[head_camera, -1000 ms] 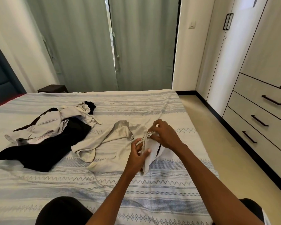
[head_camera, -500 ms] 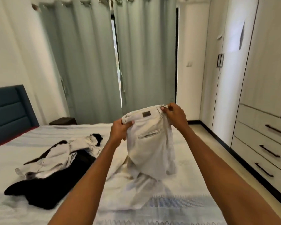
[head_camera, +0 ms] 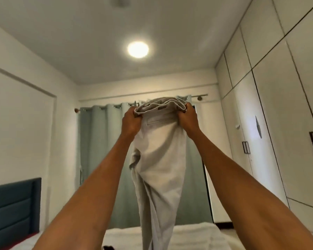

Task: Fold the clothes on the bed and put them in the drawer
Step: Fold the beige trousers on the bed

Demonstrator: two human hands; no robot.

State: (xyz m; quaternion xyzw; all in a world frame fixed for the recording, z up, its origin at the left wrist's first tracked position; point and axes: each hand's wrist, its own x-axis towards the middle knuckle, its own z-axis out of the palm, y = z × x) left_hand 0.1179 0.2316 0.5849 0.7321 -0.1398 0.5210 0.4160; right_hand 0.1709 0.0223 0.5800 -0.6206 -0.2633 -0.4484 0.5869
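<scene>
A pair of light beige trousers point(head_camera: 161, 159) hangs full length in front of me, held high by the waistband. My left hand point(head_camera: 131, 120) grips the waistband's left end and my right hand point(head_camera: 188, 118) grips its right end. The legs drop straight down toward the bed point(head_camera: 197, 237), whose white cover shows at the bottom. A sliver of a black garment point(head_camera: 107, 247) peeks out at the lower edge. The other clothes on the bed and the drawers are out of view.
Grey-green curtains point(head_camera: 101, 159) hang behind the trousers. A tall wardrobe point(head_camera: 278, 123) with dark handles lines the right wall. A dark blue headboard point(head_camera: 13, 210) stands at the lower left. A round ceiling light point(head_camera: 138, 49) glows overhead.
Both hands have lifted the trousers from bed level to well above head height, so the legs now hang straight. The camera has tilted up toward the ceiling.
</scene>
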